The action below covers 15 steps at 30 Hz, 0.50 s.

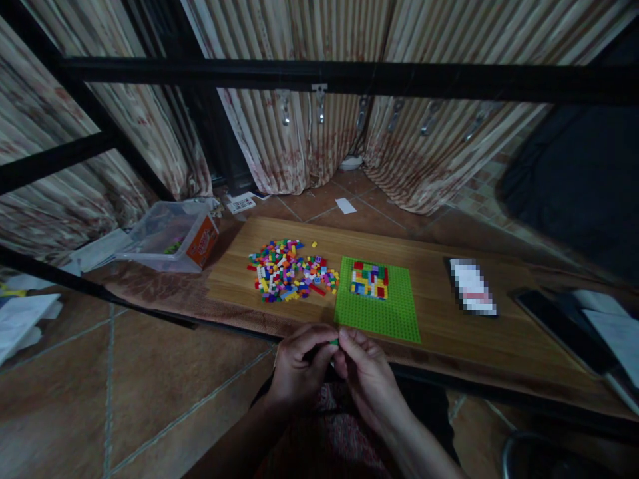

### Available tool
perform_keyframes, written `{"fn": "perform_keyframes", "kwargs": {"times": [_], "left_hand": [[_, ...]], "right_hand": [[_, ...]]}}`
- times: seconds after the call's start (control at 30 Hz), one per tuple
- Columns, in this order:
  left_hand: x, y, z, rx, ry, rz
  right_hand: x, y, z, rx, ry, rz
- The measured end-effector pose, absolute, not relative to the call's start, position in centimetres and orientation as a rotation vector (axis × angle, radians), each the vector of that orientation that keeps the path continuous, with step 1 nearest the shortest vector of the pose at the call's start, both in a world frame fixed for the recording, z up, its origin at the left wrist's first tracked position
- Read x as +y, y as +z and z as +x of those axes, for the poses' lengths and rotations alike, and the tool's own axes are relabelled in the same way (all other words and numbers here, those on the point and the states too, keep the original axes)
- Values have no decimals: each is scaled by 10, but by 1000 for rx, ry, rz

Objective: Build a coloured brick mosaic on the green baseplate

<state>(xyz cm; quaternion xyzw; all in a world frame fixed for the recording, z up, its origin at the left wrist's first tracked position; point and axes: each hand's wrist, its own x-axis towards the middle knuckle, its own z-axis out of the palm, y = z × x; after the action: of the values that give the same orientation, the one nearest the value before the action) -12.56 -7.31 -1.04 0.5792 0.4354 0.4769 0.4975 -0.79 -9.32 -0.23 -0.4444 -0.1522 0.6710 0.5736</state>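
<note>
Close to my body, at the near edge of the wooden board, my left hand and my right hand meet fingertip to fingertip. Pinched between them is a small green toy brick, mostly covered by the fingers. Just beyond my hands lies a bright green studded baseplate. On its far half sits a square patch of multicoloured toy bricks. Left of the baseplate spreads a loose pile of small mixed-colour bricks.
The wooden board carries a phone with a blurred-out screen. Farther right lies a dark flat device beside papers. At the left stands a clear plastic box with an orange label. A black metal bar crosses before the curtains.
</note>
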Motion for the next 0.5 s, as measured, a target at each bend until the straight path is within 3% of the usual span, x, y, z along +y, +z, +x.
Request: {"fn": "perform_keyframes", "kwargs": {"times": [0.33, 0.5], "left_hand": [[-68, -10, -127, 1021, 1138, 1115], [-67, -14, -133, 1051, 1045, 1408]], "right_hand": [[-95, -5, -5, -84, 1691, -870], [-91, -7, -8, -30, 1738, -901]]}}
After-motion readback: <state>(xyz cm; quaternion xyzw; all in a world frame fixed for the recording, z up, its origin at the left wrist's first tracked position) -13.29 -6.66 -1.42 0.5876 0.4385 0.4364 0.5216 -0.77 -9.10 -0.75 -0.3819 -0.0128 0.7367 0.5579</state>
